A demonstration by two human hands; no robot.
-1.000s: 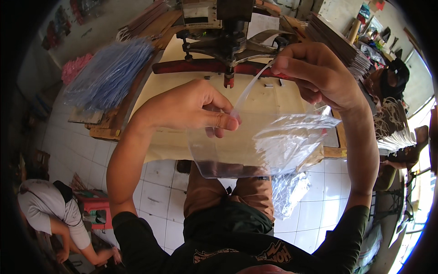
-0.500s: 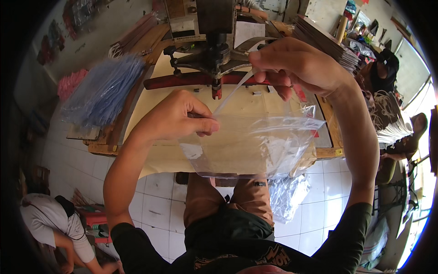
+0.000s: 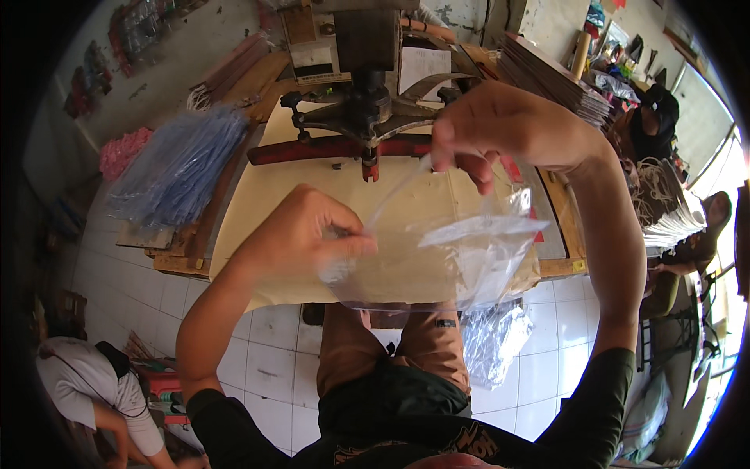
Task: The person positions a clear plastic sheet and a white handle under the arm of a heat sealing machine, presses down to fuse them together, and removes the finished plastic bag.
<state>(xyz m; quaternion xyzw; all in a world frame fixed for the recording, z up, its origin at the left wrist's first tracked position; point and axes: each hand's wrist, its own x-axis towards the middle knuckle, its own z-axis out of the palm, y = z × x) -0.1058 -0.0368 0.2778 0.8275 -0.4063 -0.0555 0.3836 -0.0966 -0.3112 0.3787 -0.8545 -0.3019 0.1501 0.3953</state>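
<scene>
A clear plastic bag point(image 3: 488, 254) hangs between my hands, in front of the press and over the near table edge. My left hand point(image 3: 301, 234) is closed in a pinch at the bag's upper left edge, slightly smeared by motion. Higher and to the right, my right hand point(image 3: 516, 129) pinches the upper end of a thin translucent strip point(image 3: 397, 186), which slants down to my left fingertips. Whether the strip is part of the bag I cannot tell. Just behind stands a dark metal press point(image 3: 367, 113) with a red crossbar point(image 3: 293, 151).
Tan paper point(image 3: 266, 203) covers the worktable. Bluish plastic bags point(image 3: 183, 168) are piled on the left, beside a pink bundle point(image 3: 125, 152). Stacked flat sheets point(image 3: 555, 82) lie at the back right. More clear plastic point(image 3: 496, 340) sits below the table. Other people are at lower left and far right.
Both hands have come down a little, the left one more. The bag has dropped slightly with them, and the strip between my fingers now bows instead of running straight.
</scene>
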